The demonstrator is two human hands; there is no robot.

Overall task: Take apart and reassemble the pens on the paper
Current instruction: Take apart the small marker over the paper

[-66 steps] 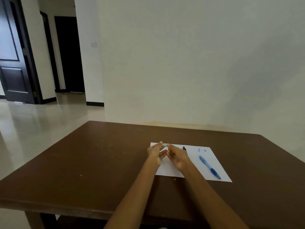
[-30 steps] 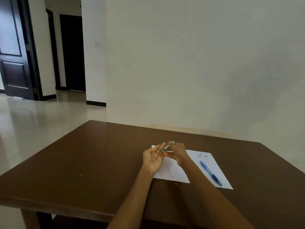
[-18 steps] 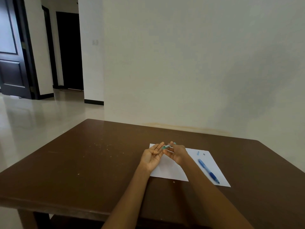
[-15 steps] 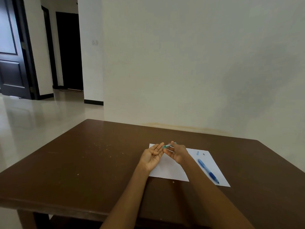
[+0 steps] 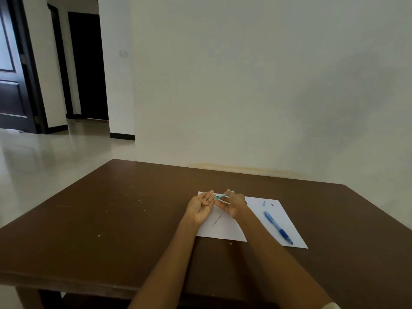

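Pen barrel pinched in one hand over the paper, other hand open beside it

The right hand (image 5: pixel 234 204) pinches a teal pen barrel (image 5: pixel 223 194) between thumb and fingers, held tilted above the far left part of the white paper (image 5: pixel 223 233), its lower end just at the fingertips of the left hand (image 5: pixel 201 207), which lies palm up with fingers relaxed and grips nothing. A thin dark rod (image 5: pixel 217 220), looks like the refill but it's too thin to be sure, lies on the paper between the two wrists. A whole blue pen (image 5: pixel 277 227) lies on the right half of the paper, with two tiny bits, a small blue piece (image 5: pixel 264 203) and a dark speck (image 5: pixel 272 204), just beyond its far end; too small to name. Something dark behind the right hand is mostly hidden. The brown table (image 5: pixel 111 219) is cut off at the bottom edge.
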